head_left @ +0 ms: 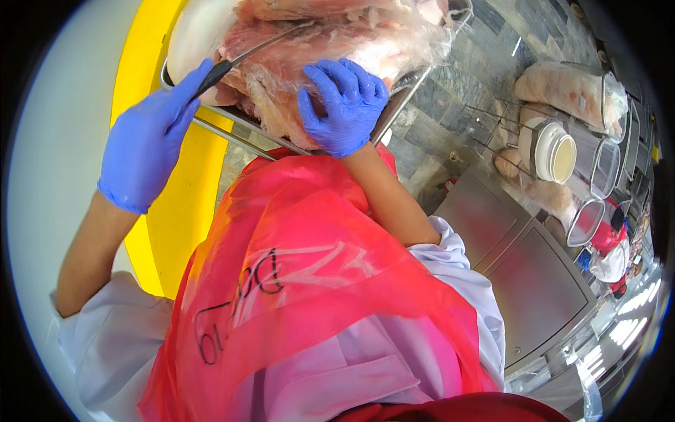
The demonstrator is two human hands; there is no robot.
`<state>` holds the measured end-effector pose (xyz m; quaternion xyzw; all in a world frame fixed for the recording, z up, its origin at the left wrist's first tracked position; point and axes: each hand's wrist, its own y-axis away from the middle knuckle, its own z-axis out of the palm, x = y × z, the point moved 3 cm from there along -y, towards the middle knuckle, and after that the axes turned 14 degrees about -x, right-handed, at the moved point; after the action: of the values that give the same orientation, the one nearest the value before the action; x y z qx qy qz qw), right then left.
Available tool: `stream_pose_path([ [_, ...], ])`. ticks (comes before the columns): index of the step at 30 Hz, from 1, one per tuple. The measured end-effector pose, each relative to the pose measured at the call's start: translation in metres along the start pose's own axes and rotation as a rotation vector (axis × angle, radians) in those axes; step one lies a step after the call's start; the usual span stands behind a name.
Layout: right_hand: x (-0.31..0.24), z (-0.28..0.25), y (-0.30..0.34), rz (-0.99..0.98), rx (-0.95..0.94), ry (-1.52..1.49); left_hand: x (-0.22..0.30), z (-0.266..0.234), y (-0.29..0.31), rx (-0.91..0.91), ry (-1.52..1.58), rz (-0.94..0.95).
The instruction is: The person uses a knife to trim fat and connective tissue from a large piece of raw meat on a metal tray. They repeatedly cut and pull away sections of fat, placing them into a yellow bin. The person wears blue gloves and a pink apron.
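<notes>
A large piece of raw pink meat (264,60), partly covered in clear plastic film (432,42), lies in a metal tray (399,112) at the top of the head view. My left hand (144,151), in a blue glove, is closed around the black handle of a knife (223,68). Its thin blade slants up and right over the meat. On the meat's near right side rests my right hand (344,105), also blue-gloved, with fingers bent and spread and the thumb apart. What lies directly under its palm is hidden.
A yellow panel (184,211) stands along a pale wall (56,162) on my left. To the right are grey floor tiles (485,74), a metal cabinet (534,281), wrapped meat (573,91) on a wire rack and a white round container (555,151). Another person (612,257) is farther off.
</notes>
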<state>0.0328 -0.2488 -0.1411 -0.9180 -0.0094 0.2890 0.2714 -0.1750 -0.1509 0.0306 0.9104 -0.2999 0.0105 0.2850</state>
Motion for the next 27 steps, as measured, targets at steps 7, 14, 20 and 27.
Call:
stream_pose_path([
  [7, 0.003, 0.000, 0.000, -0.006, 0.014, 0.000, 0.013, 0.012, 0.008, 0.037, 0.135, 0.010],
  [14, 0.005, 0.001, 0.001, -0.020, 0.021, -0.003, 0.021, 0.037, -0.015, 0.109, -0.015, 0.050],
  [20, 0.005, 0.003, 0.002, -0.018, 0.035, -0.014, 0.009, 0.047, -0.001, 0.163, 0.036, 0.102],
  [27, 0.007, 0.001, 0.002, -0.033, -0.005, -0.025, 0.003, 0.058, -0.032, 0.156, -0.070, 0.144],
])
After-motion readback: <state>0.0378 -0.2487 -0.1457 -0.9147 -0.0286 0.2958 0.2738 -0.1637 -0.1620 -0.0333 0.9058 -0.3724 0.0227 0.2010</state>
